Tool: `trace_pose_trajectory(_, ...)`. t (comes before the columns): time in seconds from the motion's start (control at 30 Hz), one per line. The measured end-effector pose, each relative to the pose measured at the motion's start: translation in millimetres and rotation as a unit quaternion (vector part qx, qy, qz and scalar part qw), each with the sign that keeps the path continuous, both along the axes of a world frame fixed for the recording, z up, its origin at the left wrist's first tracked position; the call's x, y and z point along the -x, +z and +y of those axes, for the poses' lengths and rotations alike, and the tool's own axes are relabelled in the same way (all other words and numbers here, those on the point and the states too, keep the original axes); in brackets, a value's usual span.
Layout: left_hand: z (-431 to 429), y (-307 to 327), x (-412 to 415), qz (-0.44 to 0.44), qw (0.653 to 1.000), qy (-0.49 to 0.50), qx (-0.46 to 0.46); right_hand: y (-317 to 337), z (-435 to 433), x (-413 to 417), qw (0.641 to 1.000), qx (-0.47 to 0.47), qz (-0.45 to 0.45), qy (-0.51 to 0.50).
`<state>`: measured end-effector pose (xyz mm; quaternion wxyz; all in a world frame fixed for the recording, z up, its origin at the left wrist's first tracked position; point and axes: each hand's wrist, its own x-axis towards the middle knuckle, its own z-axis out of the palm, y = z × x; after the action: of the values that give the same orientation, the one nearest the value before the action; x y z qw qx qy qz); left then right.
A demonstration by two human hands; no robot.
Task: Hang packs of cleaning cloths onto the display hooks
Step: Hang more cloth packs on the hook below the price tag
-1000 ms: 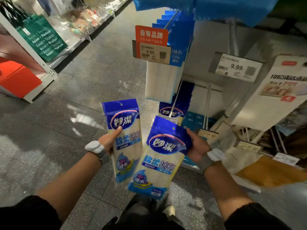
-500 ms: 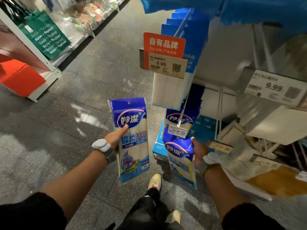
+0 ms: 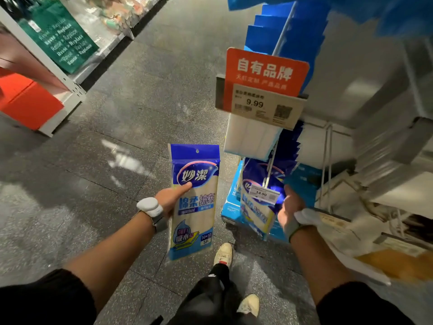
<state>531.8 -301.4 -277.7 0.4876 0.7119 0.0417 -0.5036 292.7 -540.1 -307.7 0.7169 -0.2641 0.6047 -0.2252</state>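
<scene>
Gripping cloth pack [image 3: 194, 200] upright, left hand [image 3: 172, 200], thumb pressed on front, fingers hidden behind. Right hand [image 3: 288, 208] beside second pack [image 3: 257, 208] at hook [image 3: 269, 171] under 14.90 tag [image 3: 264, 194]; grip unclear.

Open floor [image 3: 145, 118] from 9 to 12 o'clock — free passage. At 1–3 o'clock, hanging packs [image 3: 288, 41], price tag [image 3: 264, 193] crowd the hook [image 3: 269, 170].

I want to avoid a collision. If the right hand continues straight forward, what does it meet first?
Probably the blue packs hanging on the lower hook, just beyond the right hand; depth is unclear.
</scene>
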Motion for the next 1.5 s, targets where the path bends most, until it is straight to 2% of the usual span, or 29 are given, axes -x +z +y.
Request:
trace_pose_trajectory(0.1, 1.2, -4.3, 3.5, -0.008, 0.999, -0.032, -0.006, -0.6, -25.5, -15.0, 0.999, 0.028, -0.025, 0.004)
trace_pose_trajectory(0.2, 10.8, -13.3, 4.5, 0.002, 0.997, -0.073, -0.026, -8.8, -51.3, -27.8, 0.997, 0.054, 0.043, 0.027)
trace_pose_trajectory(0.3, 28.2, -43.5, 2.8, 0.002, 0.991, -0.129, -0.039, -0.8, -57.5, -26.6, 0.982, 0.100, 0.130, 0.095)
trace_pose_trajectory(0.37, 36.2, -58.7, 8.6, 0.008, 0.985, -0.166, -0.048, 6.1, -41.8, -18.3, 0.976, 0.128, 0.144, 0.099)
trace_pose_trajectory(0.43, 37.5, -58.3, 22.6, 0.027, 0.982, -0.180, -0.049, 9.9, -10.7, 0.0, 0.977, 0.078, 0.162, 0.113)
trace_pose_trajectory(0.5, 33.8, -38.0, 41.8, 0.047, 0.979, -0.191, -0.056, 7.1, 28.3, 18.1, 0.981, -0.015, 0.136, 0.136)
trace_pose_trajectory(0.57, 27.9, -20.4, 63.6, 0.076, 0.977, -0.195, -0.043, 4.8, 57.4, 31.7, 0.978, -0.067, 0.058, 0.188)
trace_pose_trajectory(0.7, 11.9, -3.2, 99.2, 0.108, 0.964, -0.242, -0.029, 10.2, 74.9, 37.1, 0.981, -0.076, -0.059, 0.171)
trace_pose_trajectory(0.8, -6.5, 8.1, 119.0, 0.092, 0.958, -0.270, -0.030, 11.4, 72.3, 40.6, 0.984, -0.070, -0.031, 0.159)
trace_pose_trajectory(0.9, -34.9, 16.5, 129.0, 0.044, 0.976, -0.213, 0.008, 10.8, 56.8, 53.7, 0.981, -0.057, 0.073, 0.168)
trace_pose_trajectory(1.0, -60.1, 5.2, 123.9, 0.025, 0.987, -0.156, -0.016, 3.8, 38.2, 60.3, 0.977, -0.012, 0.133, 0.169)
trace_pose_trajectory(1.2, -109.9, -1.4, 107.7, 0.058, 0.997, -0.042, -0.010, -15.7, -2.7, 39.5, 0.970, 0.034, 0.151, 0.189)
trace_pose_trajectory(1.3, -123.5, -2.3, 96.3, 0.071, 0.997, 0.006, 0.026, 6.8, -8.6, 24.8, 0.976, 0.044, 0.136, 0.165)
trace_pose_trajectory(1.5, -138.3, -7.4, 81.8, 0.080, 0.995, 0.050, 0.036, 3.3, -18.6, 12.6, 0.976, 0.049, 0.149, 0.149)
